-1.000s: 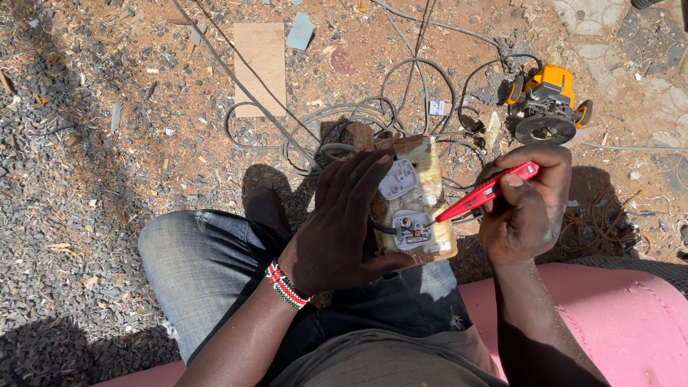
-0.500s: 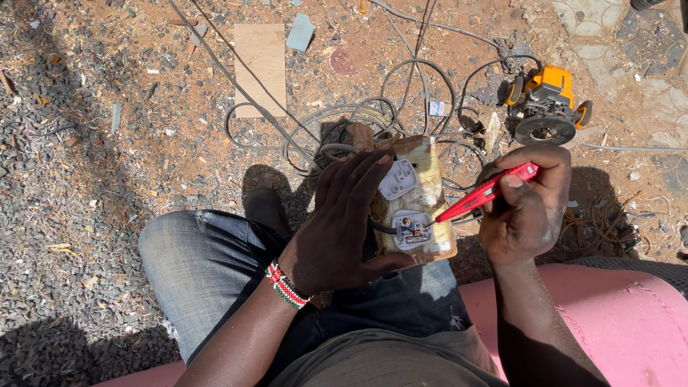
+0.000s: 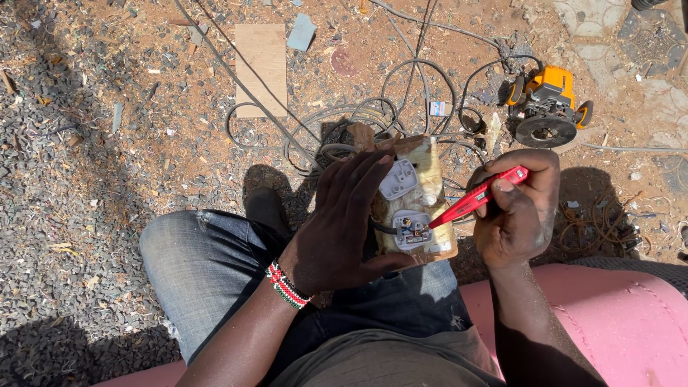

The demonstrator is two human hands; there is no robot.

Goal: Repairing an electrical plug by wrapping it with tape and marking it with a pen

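Observation:
My left hand (image 3: 344, 218) lies flat against the side of a worn wooden block (image 3: 430, 179) that rests on my knee, steadying it. An opened grey electrical plug (image 3: 411, 228) with exposed terminals sits on the block, and its loose white cover (image 3: 398, 179) lies just above. My right hand (image 3: 519, 208) grips a red screwdriver (image 3: 479, 196), its tip pressed into the open plug. A dark cable runs from the plug under my left palm.
Tangled black cables (image 3: 373, 115) loop over the red dirt ahead. An orange power router (image 3: 548, 107) stands at upper right. A flat wooden board (image 3: 261, 68) and a small grey scrap (image 3: 301, 32) lie further off. I sit on a pink cushioned seat (image 3: 631, 315).

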